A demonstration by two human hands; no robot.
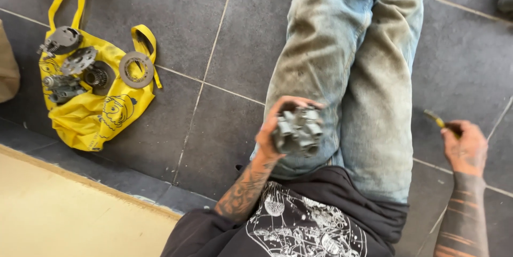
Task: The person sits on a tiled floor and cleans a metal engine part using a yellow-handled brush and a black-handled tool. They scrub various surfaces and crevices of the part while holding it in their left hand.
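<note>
Dark grey floor tiles (214, 16) carry, far left, a yellow bag (101, 112) bearing loose metal parts (80, 64). Left hand (278, 128) is clamped on a grey metal assembly (298, 130) above the jeans (352, 75); right hand (466, 147), well apart at right, grips a yellow-handled tool (439, 122).

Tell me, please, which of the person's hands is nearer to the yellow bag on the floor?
Left. The left hand, gripping a grey metal part, is closer to the yellow bag; the right hand is far off beyond the legs.
</note>
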